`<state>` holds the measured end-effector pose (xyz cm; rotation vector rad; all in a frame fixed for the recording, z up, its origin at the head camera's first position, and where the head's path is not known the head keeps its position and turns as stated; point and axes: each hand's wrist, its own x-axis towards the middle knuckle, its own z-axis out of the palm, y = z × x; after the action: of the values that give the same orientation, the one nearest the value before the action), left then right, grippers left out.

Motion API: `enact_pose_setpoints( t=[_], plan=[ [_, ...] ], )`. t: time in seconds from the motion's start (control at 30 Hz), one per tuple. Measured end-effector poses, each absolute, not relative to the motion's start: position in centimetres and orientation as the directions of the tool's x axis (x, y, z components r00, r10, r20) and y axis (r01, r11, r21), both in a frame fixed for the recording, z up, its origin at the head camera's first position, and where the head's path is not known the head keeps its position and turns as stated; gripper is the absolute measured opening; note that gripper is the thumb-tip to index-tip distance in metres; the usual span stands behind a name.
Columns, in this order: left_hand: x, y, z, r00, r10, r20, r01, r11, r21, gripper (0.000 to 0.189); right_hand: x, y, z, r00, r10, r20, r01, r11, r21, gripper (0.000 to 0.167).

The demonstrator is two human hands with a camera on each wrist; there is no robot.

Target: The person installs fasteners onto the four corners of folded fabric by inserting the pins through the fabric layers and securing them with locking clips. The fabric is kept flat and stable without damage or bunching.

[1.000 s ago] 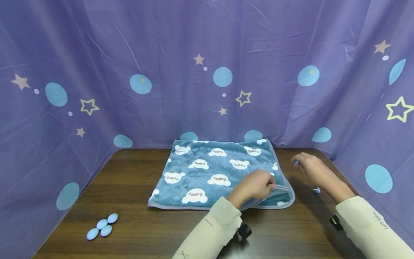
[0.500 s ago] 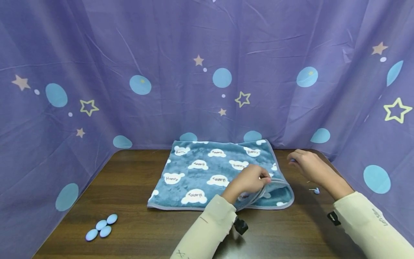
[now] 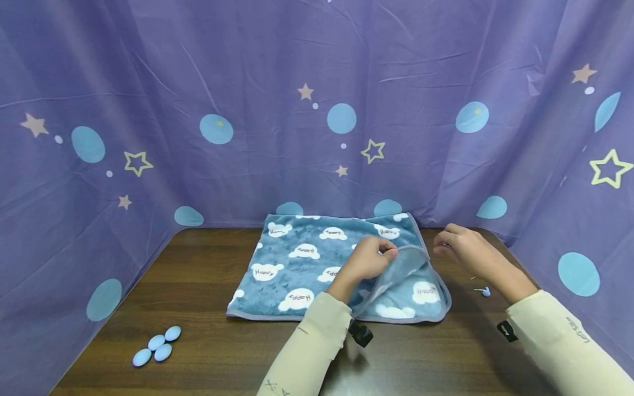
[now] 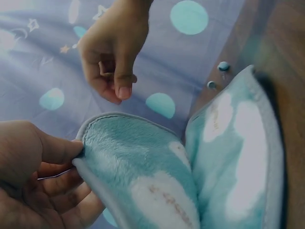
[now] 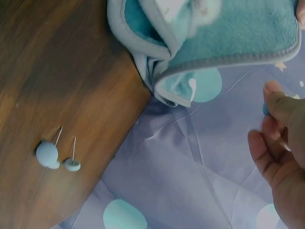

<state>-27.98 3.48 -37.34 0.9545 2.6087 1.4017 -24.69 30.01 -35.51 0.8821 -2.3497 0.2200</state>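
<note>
A teal blanket (image 3: 297, 264) with white bear heads and a grey border lies folded on the table. My left hand (image 3: 369, 258) pinches one corner of the top layer and holds it up, folded back towards the left. In the left wrist view the layers (image 4: 233, 143) gape apart below this corner. My right hand (image 3: 465, 250) hovers just right of the raised edge, apart from it. Between its thumb and finger the right wrist view shows a small blue piece (image 5: 266, 109), mostly hidden. On the wood beside that hand lie two blue-headed pins, one larger (image 5: 47, 153) and one smaller (image 5: 73, 164).
Several pale blue oval caps (image 3: 156, 342) lie together at the table's front left. The dark wooden table (image 3: 198, 275) is bounded at the back and sides by a purple curtain (image 3: 272, 137) with stars and dots.
My left hand has lifted the blanket's corner higher and drawn it back, away from the front edge, exposing more of the layer beneath. My right hand has shifted slightly left, towards the blanket.
</note>
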Motion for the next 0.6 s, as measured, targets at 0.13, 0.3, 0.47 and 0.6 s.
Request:
enact_pose_setpoints(
  t=[0.13, 0.3, 0.47, 0.6],
  plan=[
    [-28.4, 2.5, -37.3, -0.841, 0.488, 0.235, 0.439, 0.361, 0.823, 0.018, -24.8, 29.5, -35.6, -0.543, -0.56, 0.626, -0.679, 0.731, 0.064, 0.02],
    [-28.8, 1.5, -37.1, -0.867, 0.449, 0.215, 0.378, 0.314, 0.871, 0.02, -25.0, 28.3, -35.4, -0.473, -0.583, 0.661, -0.742, 0.668, 0.058, 0.027],
    [-29.1, 1.0, -36.8, -0.88, 0.423, 0.215, 0.359, 0.297, 0.885, 0.02, -24.9, 26.8, -35.4, -0.455, -0.601, 0.657, -0.775, 0.63, 0.04, 0.032],
    [-29.1, 0.8, -36.4, -0.884, 0.42, 0.206, 0.34, 0.276, 0.899, 0.02, -24.9, 25.9, -35.7, -0.471, -0.603, 0.644, -0.784, 0.621, 0.009, 0.032]
  ],
)
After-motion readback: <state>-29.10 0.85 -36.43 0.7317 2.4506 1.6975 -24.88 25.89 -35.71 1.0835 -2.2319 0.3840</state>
